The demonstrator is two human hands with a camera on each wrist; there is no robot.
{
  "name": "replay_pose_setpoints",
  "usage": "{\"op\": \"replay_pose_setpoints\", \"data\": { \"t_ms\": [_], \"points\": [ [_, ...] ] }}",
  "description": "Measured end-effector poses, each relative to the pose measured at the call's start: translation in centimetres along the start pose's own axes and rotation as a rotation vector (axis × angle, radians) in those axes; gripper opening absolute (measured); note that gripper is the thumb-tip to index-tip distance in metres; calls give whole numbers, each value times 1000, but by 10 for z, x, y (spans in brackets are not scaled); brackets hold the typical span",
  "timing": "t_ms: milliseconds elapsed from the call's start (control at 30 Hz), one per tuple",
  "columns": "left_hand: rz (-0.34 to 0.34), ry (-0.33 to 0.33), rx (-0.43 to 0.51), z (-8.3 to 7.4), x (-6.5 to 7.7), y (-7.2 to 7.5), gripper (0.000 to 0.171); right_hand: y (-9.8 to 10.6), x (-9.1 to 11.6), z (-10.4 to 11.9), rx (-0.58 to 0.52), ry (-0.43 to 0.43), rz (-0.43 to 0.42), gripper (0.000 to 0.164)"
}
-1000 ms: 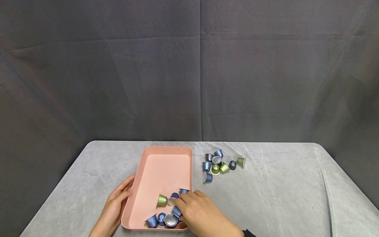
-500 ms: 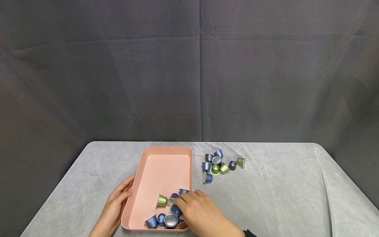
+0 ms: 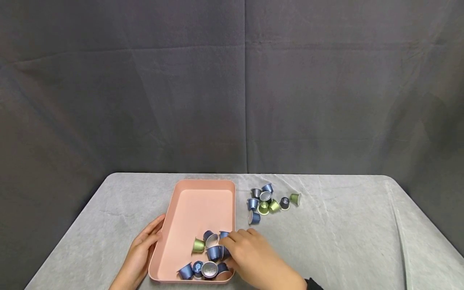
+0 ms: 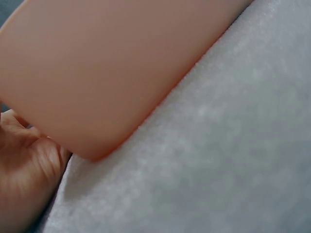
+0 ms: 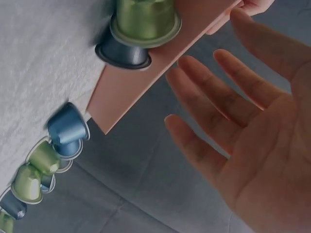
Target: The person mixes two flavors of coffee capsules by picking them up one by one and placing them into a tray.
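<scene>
A pink tray (image 3: 208, 213) stands on the table with several coffee capsules near its front right corner, mostly blue, some with silver lids up and one green capsule (image 3: 198, 245). My left hand (image 3: 139, 249) holds the tray's left side, thumb at the rim; its fingertips are partly hidden behind the wall. Over the tray's right rim hangs my right hand (image 3: 253, 253), fingertips beside a blue capsule (image 3: 214, 253). In the right wrist view that hand's palm holds nothing and its fingers are spread and loosely bent. A green capsule (image 5: 146, 22) and a dark capsule (image 5: 124, 53) show there too.
To the right of the tray, a loose group of blue, green and dark capsules (image 3: 264, 207) lies on the grey cloth-covered table (image 3: 337, 233). A dark grey curtain (image 3: 232, 100) hangs behind the table.
My right hand has shifted slightly right, and its fingers have come away from the capsules. Blue capsules beneath it have been let go and have rolled apart in the tray. The left hand stays put.
</scene>
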State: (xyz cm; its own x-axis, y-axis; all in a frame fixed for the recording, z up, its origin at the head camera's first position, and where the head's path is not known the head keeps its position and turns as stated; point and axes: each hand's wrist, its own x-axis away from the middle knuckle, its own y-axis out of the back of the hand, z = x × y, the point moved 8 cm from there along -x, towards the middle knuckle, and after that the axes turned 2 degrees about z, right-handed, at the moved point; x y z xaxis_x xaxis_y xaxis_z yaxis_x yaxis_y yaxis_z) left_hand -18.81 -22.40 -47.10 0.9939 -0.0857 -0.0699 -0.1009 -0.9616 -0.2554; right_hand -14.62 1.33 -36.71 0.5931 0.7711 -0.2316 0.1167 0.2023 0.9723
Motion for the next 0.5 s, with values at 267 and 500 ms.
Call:
{"op": "replay_pose_setpoints", "data": {
  "t_ms": [267,500],
  "points": [
    [32,-34,42,-1,1,-1,50,5,4,-16,-47,-71,61,44],
    [15,-15,23,0,0,0,55,3,10,-33,-50,-160,122,49]
  ]
}}
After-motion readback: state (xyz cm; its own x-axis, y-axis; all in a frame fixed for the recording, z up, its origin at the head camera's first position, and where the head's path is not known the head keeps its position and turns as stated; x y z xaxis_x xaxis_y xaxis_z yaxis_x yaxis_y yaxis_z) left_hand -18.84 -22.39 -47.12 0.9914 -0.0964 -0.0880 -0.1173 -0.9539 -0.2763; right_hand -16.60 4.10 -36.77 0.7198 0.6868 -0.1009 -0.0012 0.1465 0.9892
